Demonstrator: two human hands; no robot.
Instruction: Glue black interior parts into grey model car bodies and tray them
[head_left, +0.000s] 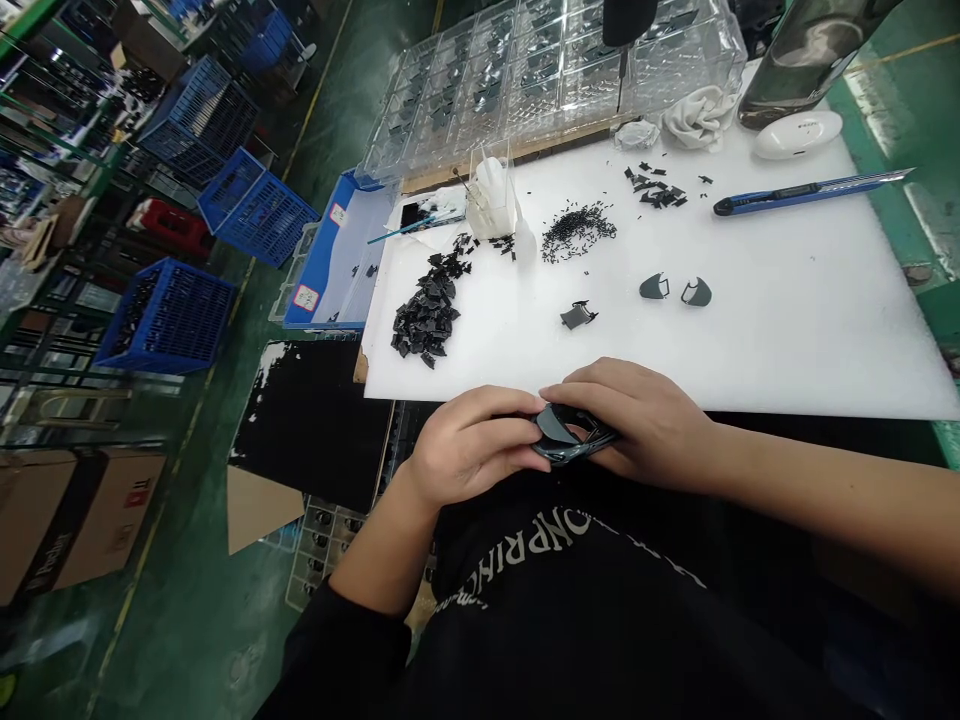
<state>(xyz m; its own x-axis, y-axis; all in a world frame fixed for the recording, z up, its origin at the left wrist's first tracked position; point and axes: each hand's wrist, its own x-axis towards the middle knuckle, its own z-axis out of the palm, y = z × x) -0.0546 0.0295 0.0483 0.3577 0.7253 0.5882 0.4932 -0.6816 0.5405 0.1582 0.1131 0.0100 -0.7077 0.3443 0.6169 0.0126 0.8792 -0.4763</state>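
Observation:
Just off the front edge of the white work board [787, 350], a glossy dark plastic shell [570, 440] with an opening in it is gripped from both sides. My left hand [480, 440] pinches its left end, fingers closed. Around its right end my right hand [637, 420] is wrapped, hiding part of it. On the board beyond lie a small black clip-like part [578, 316] and two dark grey curved pieces, one left [655, 287] and one right [697, 292]. A heap of small black plastic parts [426, 318] lies at the left.
Tiny black screws or pins [577, 231] lie mid-board, near a small clear box [491, 195]. A blue utility knife [810, 192] lies at right. Behind stands a clear compartment tray [525, 75], with a hanging screwdriver [622, 60] before it. A blue bin [322, 265] stands left.

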